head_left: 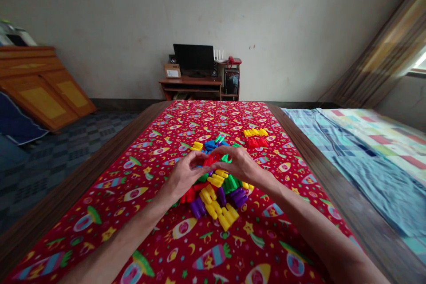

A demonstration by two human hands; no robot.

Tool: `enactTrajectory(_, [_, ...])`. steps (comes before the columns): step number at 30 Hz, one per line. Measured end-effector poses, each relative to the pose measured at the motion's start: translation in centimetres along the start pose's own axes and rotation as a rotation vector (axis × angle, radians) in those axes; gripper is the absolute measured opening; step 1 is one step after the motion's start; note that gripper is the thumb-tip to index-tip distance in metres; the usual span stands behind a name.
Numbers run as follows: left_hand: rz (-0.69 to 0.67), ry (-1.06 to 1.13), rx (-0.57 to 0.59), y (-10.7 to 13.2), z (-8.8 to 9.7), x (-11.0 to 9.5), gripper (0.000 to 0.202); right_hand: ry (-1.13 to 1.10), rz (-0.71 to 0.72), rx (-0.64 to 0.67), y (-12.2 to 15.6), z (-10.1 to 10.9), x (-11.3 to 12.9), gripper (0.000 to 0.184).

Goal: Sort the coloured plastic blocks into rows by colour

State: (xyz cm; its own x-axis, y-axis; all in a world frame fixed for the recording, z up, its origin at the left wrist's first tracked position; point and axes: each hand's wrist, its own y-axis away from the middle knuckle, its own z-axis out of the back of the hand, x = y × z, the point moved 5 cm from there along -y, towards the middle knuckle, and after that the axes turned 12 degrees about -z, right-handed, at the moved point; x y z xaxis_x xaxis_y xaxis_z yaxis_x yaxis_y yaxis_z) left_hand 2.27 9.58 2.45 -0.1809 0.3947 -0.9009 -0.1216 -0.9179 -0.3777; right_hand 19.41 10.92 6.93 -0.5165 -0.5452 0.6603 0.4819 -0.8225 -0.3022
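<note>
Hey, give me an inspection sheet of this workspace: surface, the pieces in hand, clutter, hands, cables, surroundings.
Surface: patterned red cloth over a dark wooden table.
Job's things: red piece between the hands; yellow row and red row lie apart, beyond the right hand.
Clutter: loose plastic pieces in yellow, purple, green, blue and red, mixed around the hands.
Hands: left hand and right hand both have fingers on the red piece.
Cables: nothing seen on the cloth; the desk is too small in view to tell.
Surroundings: monitor and red telephone ahead, wooden cabinet left.
</note>
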Motion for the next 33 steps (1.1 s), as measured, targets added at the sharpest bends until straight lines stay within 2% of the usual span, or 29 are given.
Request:
enactTrajectory(5, [-0.06,-0.121,-0.065,0.3,-0.1,0.1,0.046,0.193,0.166,0.087,0.8,-0.9,1.8,0.028])
enactTrajectory(7, [-0.061,-0.106,-0.036,0.5,-0.5,-0.5,0.045,0.216,0.186,0.094,0.8,-0.9,2.0,0.025])
enactTrajectory(9, [-0.066,-0.071,0.02,0.6,-1.0,-1.3,0.044,0.203,0.167,0.07,0.3,0.0,1.2,0.029])
enactTrajectory(12, [-0.142,-0.112,0.067,0.6,-1.0,-2.5,0.039,0.188,0.05,-0.043,-1.0,3.3,-2.9,0.04])
enactTrajectory(15, [-0.256,-0.284,0.109,0.2,-0.2,-3.1,0.03,0.223,-0.177,-0.233,-1.3,8.0,-9.6,0.046])
enactTrajectory(17, [-0.32,-0.41,0.164,-0.2,0.2,-3.0,0.028,0.233,-0.339,-0.286,-0.6,10.3,-14.1,0.047])
enactTrajectory(19, [-0.372,-0.526,0.236,-0.4,0.3,-2.5,0.029,0.21,-0.443,-0.284,0.4,11.5,-17.6,0.048])
enactTrajectory(22, [-0.412,-0.667,0.313,-0.4,0.0,-1.3,0.031,0.119,-0.51,-0.239,1.6,11.6,-20.5,0.046])
enactTrajectory(25, [-0.404,-0.718,0.373,-0.1,-0.4,0.0,0.034,0.074,-0.531,-0.21,1.8,10.8,-21.6,0.044])
enactTrajectory(28, [-0.373,-0.709,0.434,0.2,-0.4,0.7,0.035,0.097,-0.535,-0.185,1.8,10.5,-21.6,0.045])
enactTrajectory(33, [-0.291,-0.722,0.483,0.2,0.6,0.9,0.045,0.228,-0.543,-0.183,1.6,11.7,-19.0,0.047])
